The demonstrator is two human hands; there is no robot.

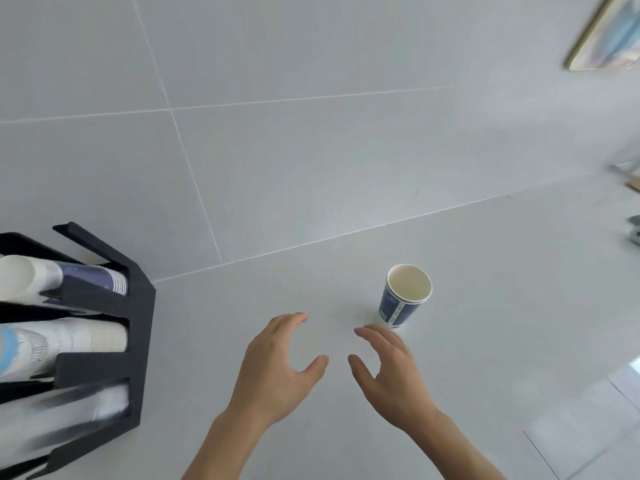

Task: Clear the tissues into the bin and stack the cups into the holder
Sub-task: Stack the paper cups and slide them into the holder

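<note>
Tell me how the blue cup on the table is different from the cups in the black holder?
The blue cup stands upright; the cups in the holder lie sideways. The blue cup sits out on the table; the holder cups are nested in stacks inside black slots. Both look like paper cups, some with blue print.

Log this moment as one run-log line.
left hand: open, empty | right hand: open, empty, fingers beside blue paper cup | cup: upright on counter | holder: stacks loaded | tissues: none visible

holder (104, 299): cut by left edge | lowest cup stack (86, 407): blurred | picture frame (609, 32): cut, blurred
</note>
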